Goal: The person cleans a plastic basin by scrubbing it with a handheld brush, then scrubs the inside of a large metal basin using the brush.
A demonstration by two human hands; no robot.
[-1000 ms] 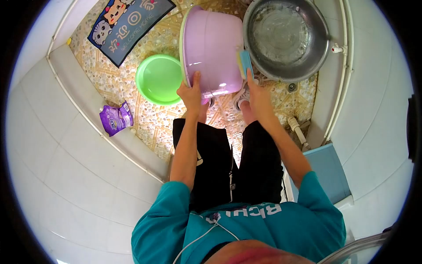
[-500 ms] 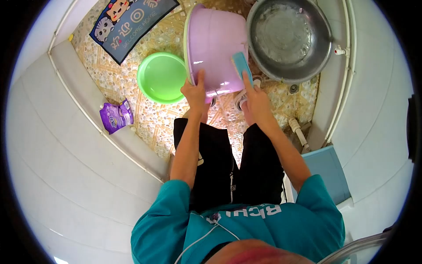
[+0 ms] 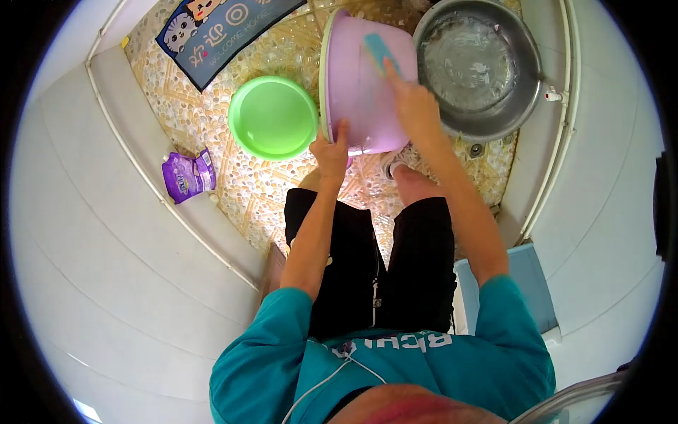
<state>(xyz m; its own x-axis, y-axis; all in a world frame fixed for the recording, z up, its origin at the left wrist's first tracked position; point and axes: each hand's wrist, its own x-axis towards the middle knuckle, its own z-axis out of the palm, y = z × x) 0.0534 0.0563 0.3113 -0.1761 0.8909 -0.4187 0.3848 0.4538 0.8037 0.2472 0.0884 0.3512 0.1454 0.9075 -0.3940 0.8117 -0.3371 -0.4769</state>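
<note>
Large light-purple plastic tub is lying on its side on the pebble-patterned floor, left hand gripping its rim, right hand holding a light-blue brush at its side wall, contact too blurred to tell. Bright-green round basin is sitting just off the tub's open end, dark-grey round basin just off its base. Bare floor is showing between green basin and purple plastic pouch; white walls are closing in both sides beyond.
</note>
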